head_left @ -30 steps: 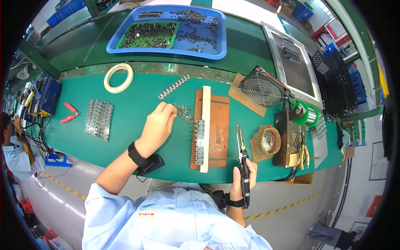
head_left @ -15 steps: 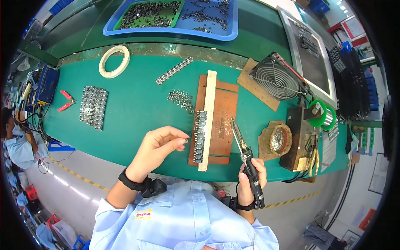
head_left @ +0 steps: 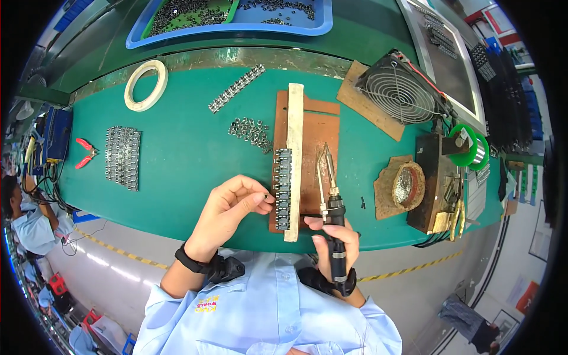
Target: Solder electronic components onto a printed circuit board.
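In a pinch of thumb and forefinger, my left hand (head_left: 228, 207) holds a small metal part (head_left: 266, 196), mostly covered by the fingertips. It is just left of a strip of small dark components (head_left: 283, 189), which lies along a pale wooden bar (head_left: 294, 118) on a reddish-brown board (head_left: 313, 127). My right hand (head_left: 337, 242) is wrapped round the black handle of a soldering iron (head_left: 336, 213). The iron's tip points away from me over the board, right of the bar. Beyond my left hand lies a pile of loose metal parts (head_left: 251, 133).
A component strip (head_left: 236, 89), tape roll (head_left: 131, 94), red-handled cutters (head_left: 86, 154) and a block of finished-looking strips (head_left: 122, 158) lie on the left. To the right are a fan (head_left: 399, 92), a round dish (head_left: 408, 188) and a green solder spool (head_left: 467, 148). A blue tray (head_left: 284, 26) stands behind.
My right hand has brought the soldering iron leftward, closer to the wooden bar, and turned it more upright in view. My left hand's pinch is slightly nearer the strip. The whole view has shifted a little.
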The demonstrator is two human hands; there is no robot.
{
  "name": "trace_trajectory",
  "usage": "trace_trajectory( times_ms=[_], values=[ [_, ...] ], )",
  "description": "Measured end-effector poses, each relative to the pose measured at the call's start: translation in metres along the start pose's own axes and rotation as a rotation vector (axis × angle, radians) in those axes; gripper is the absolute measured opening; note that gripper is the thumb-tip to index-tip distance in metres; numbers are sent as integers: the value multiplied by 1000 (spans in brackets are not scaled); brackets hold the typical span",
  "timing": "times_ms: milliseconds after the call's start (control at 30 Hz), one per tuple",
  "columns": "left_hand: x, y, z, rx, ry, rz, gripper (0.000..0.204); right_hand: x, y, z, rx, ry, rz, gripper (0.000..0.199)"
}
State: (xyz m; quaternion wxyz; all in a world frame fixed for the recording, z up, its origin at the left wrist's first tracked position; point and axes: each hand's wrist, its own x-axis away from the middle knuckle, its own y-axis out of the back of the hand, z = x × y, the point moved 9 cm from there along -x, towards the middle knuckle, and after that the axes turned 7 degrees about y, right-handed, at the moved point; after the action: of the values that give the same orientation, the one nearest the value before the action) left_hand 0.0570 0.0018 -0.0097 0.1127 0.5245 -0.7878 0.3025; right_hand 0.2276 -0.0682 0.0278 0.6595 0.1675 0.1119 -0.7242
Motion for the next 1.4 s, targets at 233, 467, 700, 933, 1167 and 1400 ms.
trace_trajectory(
  times_ms=[233,467,700,933,1167,1400],
  values=[
    [5,8,-4,40,-22,-36,8,-1,-21,20,311,128,114,47],
    [3,9,-1,97,67,-13,10,-1,-19,17,306,129,81,50],
    [-7,4,-3,76,58,-33,8,-6,-16,14,313,155,146,50],
    [-15,-4,-1,56,44,-29,7,-9,-8,10,253,147,149,47],
    [-16,-4,-3,33,45,-21,8,-9,-9,8,249,121,157,43],
    [-17,-5,-5,30,63,-16,8,-11,-7,6,202,91,127,46]
  ],
)
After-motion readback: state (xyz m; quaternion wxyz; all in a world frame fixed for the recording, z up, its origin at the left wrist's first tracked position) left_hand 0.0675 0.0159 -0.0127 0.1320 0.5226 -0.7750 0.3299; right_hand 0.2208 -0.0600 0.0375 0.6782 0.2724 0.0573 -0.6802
